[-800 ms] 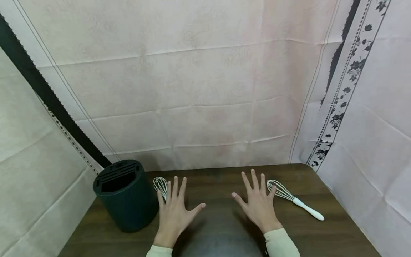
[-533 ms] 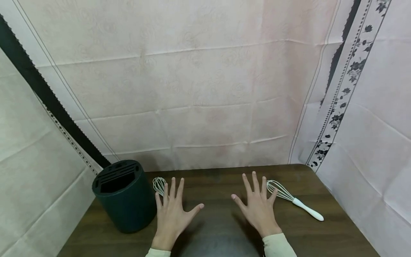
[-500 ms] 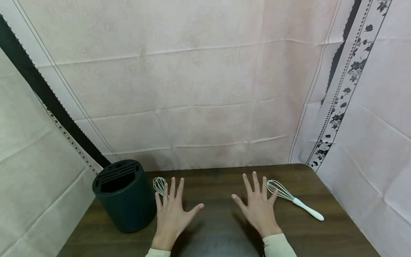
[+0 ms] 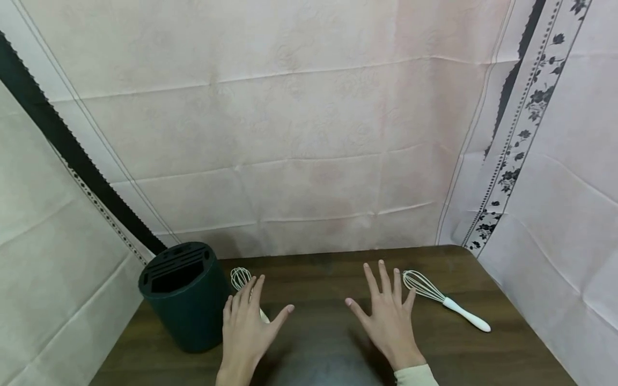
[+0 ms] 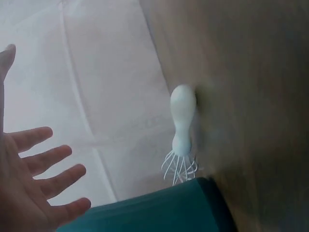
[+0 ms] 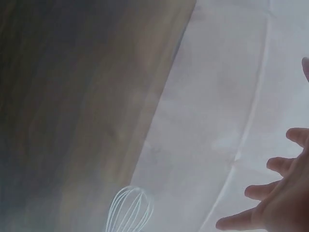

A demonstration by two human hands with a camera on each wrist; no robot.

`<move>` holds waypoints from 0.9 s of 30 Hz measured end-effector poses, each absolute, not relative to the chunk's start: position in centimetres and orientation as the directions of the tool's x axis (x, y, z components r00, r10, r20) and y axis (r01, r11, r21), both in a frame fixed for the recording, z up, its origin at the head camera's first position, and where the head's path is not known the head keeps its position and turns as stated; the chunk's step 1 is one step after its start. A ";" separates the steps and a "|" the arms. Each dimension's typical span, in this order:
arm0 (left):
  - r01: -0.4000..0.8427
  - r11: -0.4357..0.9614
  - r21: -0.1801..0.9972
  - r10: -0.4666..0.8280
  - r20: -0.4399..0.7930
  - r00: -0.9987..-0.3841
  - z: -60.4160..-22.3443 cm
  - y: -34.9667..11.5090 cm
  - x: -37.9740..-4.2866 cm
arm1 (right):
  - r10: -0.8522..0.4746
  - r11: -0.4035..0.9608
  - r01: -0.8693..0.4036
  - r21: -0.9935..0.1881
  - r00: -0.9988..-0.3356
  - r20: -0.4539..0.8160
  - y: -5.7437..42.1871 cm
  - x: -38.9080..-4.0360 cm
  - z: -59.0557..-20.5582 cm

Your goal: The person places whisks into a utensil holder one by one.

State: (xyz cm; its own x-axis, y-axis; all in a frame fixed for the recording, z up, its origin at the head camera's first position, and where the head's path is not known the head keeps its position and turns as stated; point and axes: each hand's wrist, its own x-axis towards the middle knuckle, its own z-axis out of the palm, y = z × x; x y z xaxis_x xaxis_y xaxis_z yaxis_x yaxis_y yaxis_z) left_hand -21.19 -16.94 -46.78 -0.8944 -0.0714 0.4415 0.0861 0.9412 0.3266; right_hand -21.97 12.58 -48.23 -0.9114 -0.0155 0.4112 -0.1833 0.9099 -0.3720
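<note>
My left hand (image 4: 245, 327) hovers over the table's left half, fingers straight and thumb spread, holding nothing. Beneath it lies a whisk (image 4: 240, 277); in the head view the hand covers its middle, while the left wrist view shows its white handle (image 5: 183, 108). Just left of that hand stands a dark green utensil holder (image 4: 185, 316) with a slotted top. My right hand (image 4: 390, 321) is spread out, also with nothing in it. To its right a second whisk (image 4: 446, 301) lies slantwise, wires toward the hand; only its wire loops (image 6: 129, 210) appear in the right wrist view.
The brown wooden table (image 4: 328, 354) ends at a back edge against a pale cloth wall (image 4: 309, 134). More cloth hangs on the left (image 4: 53, 268) and on the right (image 4: 565, 214), the right one with a floral border.
The left hand has shifted leftward and a little back toward me, with its fingers closer together, uncovering the handle end of the left whisk. The right hand has barely moved.
</note>
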 end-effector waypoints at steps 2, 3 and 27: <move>0.099 0.936 0.337 -0.086 0.491 -0.867 -46.6 -17.4 -20.9 | -0.022 0.898 -0.210 -0.386 -0.899 0.437 11.7 -21.8 -47.9; 0.110 0.933 0.344 -0.091 0.520 -0.849 -46.5 -17.6 -20.9 | -0.023 0.891 -0.223 -0.395 -0.892 0.450 11.3 -21.8 -47.8; 0.251 0.651 0.716 -0.591 0.686 -0.424 -45.2 -23.3 -18.6 | -0.202 0.409 -0.415 -0.813 -0.910 0.363 -0.9 -21.0 -48.6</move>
State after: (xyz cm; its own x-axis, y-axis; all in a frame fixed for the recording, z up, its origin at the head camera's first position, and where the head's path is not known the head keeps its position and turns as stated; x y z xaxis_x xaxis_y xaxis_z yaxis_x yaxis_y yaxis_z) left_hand -18.62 -23.26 -45.18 -0.4242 -0.5913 0.6858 0.2510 0.6509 0.7165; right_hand -20.96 -0.93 -48.63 -0.9097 -0.2024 0.3626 -0.4150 0.4092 -0.8126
